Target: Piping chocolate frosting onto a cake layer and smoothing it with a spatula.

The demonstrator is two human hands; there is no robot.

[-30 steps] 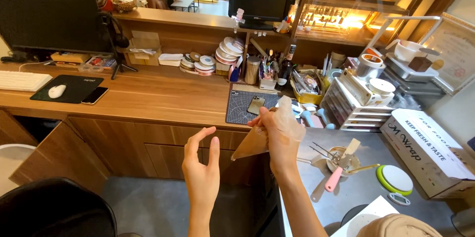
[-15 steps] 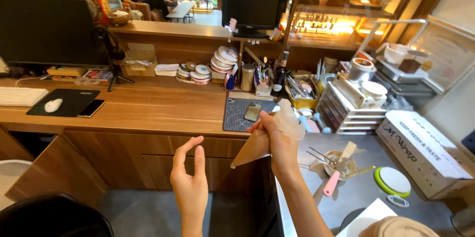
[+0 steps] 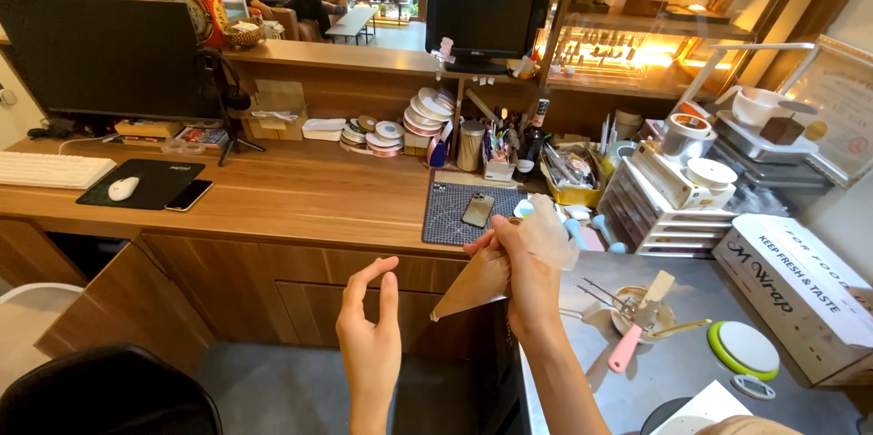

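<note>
While the long brown wooden counter [image 3: 300, 194] fills the middle of the view, a black computer monitor [image 3: 100, 58] stands on its left end and a grey steel worktop [image 3: 673, 371] lies to the right. Above the gap beside the counter, the right hand [image 3: 527, 271] is closed around the twisted top of a tan cone-shaped piping bag [image 3: 477, 276], whose tip points down and left. Just beside that tip, apart from it, the left hand [image 3: 371, 344] is raised with fingers loosely spread, holding nothing. A pink-handled spatula [image 3: 632, 335] rests across a small bowl [image 3: 646, 308] on the worktop.
</note>
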